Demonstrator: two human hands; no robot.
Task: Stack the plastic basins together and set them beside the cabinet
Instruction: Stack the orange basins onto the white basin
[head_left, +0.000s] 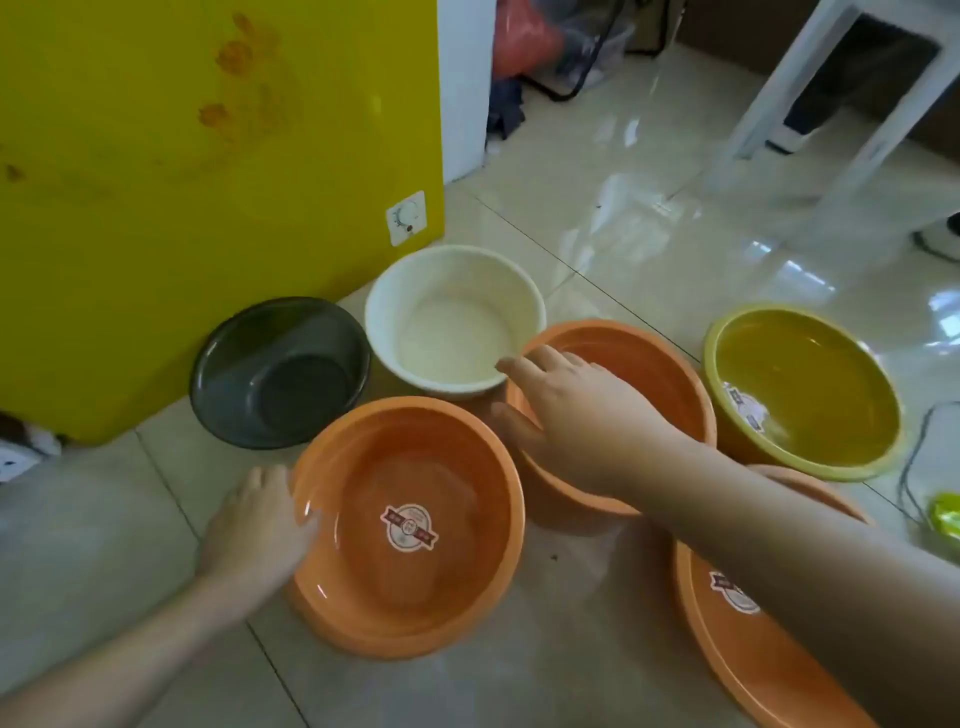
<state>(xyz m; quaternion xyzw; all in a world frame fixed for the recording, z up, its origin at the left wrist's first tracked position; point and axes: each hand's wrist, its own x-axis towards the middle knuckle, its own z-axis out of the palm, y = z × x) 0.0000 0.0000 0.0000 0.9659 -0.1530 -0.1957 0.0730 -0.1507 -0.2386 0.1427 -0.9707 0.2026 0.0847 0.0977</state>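
Note:
Several plastic basins stand on the tiled floor by a yellow cabinet (208, 156). A dark grey basin (280, 374) and a white basin (454, 317) sit closest to it. My left hand (260, 519) grips the left rim of an orange basin (415, 571) with a sticker inside. My right hand (571, 415) lies over the near-left rim of a second orange basin (660, 364), fingers spread, fingertips touching the white basin's rim. A yellow basin (810, 395) stands at the right. A third orange basin (737, 639) lies under my right forearm.
A white table leg (779, 93) and its frame stand at the back right. Bags and clutter (545, 47) lie behind the cabinet. A black cable (914, 467) and a green object (945, 519) are at the right edge. Glossy floor stretches beyond the basins.

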